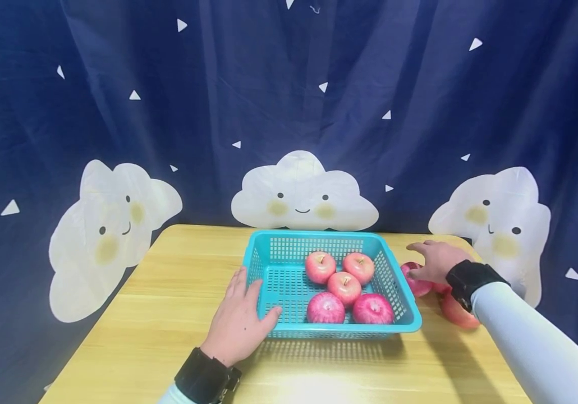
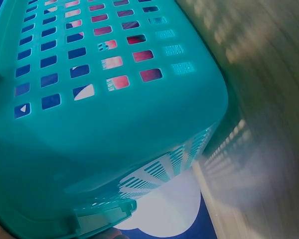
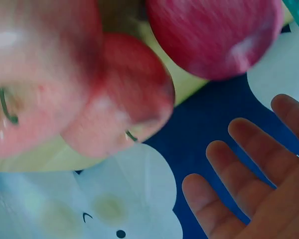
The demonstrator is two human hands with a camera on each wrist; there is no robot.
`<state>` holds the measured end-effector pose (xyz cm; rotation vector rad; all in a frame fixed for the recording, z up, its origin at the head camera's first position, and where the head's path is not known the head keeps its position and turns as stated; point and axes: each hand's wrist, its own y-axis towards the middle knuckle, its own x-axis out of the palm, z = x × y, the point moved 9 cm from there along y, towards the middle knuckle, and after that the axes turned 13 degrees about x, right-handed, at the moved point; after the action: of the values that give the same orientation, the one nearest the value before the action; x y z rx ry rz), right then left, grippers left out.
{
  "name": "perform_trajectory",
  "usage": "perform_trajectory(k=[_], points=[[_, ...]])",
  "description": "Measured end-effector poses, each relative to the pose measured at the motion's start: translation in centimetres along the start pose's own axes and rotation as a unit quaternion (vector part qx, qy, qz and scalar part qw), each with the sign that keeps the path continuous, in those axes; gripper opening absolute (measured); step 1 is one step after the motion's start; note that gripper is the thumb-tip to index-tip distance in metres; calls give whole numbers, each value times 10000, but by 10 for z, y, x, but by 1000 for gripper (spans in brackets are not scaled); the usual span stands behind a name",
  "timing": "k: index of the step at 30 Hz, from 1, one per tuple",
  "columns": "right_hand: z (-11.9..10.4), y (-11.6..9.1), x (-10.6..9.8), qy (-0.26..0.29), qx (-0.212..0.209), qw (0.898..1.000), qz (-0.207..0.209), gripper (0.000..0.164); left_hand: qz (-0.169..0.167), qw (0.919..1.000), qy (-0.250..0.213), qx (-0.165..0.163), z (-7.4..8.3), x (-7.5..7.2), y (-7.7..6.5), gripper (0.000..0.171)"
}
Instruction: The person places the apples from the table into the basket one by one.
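Note:
A turquoise plastic basket holds several pink apples and two darker magenta, streaked round ones, perhaps red onions. My left hand lies along the basket's left side, fingers extended and thumb near the front rim. In the left wrist view the basket wall fills much of the picture. To the right of the basket, my right hand reaches over another magenta round thing, fingers spread. The right wrist view shows those fingers apart from this magenta thing, holding nothing.
More apples lie on the wooden table under my right wrist, partly hidden by it. In the right wrist view two apples sit close together. A dark blue curtain with white cloud faces hangs behind the table.

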<state>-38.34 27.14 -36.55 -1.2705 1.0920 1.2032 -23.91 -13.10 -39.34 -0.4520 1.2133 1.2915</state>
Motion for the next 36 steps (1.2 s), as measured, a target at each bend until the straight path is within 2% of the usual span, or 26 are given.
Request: perform_trajectory(k=[8, 13, 25, 36], points=[[4, 6, 32, 154, 172, 9986, -466, 87, 23, 10000, 39, 26, 2, 0, 0, 73], [7, 7, 44, 284, 312, 9970, -657, 94, 53, 10000, 32, 24, 2, 0, -1, 73], [7, 7, 50, 342, 208, 9968, -685, 100, 46, 9999, 83, 33, 0, 1, 0, 72], [8, 3, 44, 485, 210, 9964, -662, 95, 32, 10000, 60, 24, 0, 1, -1, 73]])
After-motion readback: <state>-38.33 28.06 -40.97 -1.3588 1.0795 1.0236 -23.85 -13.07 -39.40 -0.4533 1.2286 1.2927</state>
